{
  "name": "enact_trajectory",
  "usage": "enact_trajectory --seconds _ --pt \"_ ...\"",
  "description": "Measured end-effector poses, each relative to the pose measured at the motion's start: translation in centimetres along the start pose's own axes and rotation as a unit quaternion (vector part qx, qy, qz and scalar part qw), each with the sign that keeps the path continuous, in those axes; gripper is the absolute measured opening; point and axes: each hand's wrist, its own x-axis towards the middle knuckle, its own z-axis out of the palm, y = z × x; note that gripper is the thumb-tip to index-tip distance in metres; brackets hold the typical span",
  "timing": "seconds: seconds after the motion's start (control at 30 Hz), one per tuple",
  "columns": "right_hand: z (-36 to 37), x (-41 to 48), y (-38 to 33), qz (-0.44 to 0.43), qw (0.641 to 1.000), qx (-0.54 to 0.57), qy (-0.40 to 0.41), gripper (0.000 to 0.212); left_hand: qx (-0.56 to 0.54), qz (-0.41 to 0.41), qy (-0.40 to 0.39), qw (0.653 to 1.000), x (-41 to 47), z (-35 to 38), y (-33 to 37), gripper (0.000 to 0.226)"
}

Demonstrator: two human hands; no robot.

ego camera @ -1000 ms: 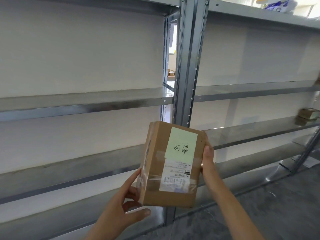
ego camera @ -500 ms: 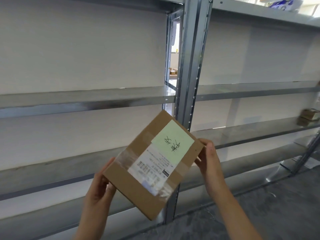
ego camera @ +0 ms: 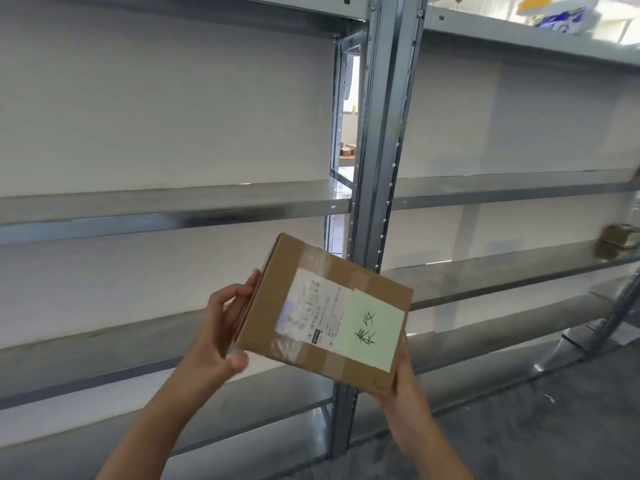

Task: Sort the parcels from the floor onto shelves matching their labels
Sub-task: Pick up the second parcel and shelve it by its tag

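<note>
Two hands on box (ego camera: pixel 322 313), up in mid-air, tilted, in front of shelves (ego camera: pixel 173 206), touching none. Left hand (ego camera: pixel 221 334): fingers curled round left end, thumb at near corner. Right hand (ego camera: pixel 401 382): cupped under lower right corner, thumb up the edge, fingers hidden behind. Green note (ego camera: pixel 375 329) with handwriting faces camera, beside white label (ego camera: pixel 311 306). Step, probably: reading label, placing not begun. Next calls for finding matching shelf, no shelf tags legible here, then levelling box and sliding it on. Small box (ego camera: pixel 618 235) on right shelf, well apart.
</note>
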Motion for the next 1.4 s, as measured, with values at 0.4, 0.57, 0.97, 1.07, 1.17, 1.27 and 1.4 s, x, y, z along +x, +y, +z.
enact_trajectory --seconds 0.4,0.57,0.97,1.07,1.17,1.27,1.4 --pt "-1.6 0.3 -2.8 -0.140 0.977 -0.151 -0.049 0.079 -0.033 -0.003 0.041 0.999 2.2 -1.1 -0.9 0.076" --pt "-2.0 0.9 -5.2 -0.169 0.973 -0.124 -0.097 0.070 -0.065 0.016 0.080 0.994 4.0 -0.7 0.1 0.071" --pt "-0.6 0.8 -5.9 -0.146 0.984 -0.078 -0.068 0.032 0.007 0.016 0.146 0.989 5.3 2.4 1.3 0.038" --pt "-0.1 0.9 -5.9 -0.148 0.980 -0.100 -0.086 0.053 0.089 0.010 0.138 0.986 5.1 2.9 2.1 0.038" --pt "0.5 1.0 -5.7 -0.132 0.984 -0.080 -0.085 0.054 0.127 0.015 0.112 0.985 4.8 3.5 2.7 0.045" --pt "0.6 1.1 -6.1 -0.124 0.987 -0.060 -0.080 0.043 0.115 0.015 0.100 0.988 4.6 3.6 2.8 0.049" --pt "0.6 1.6 -6.9 -0.149 0.984 -0.070 -0.070 0.041 0.023 0.007 0.117 0.993 4.4 4.3 2.7 0.050"
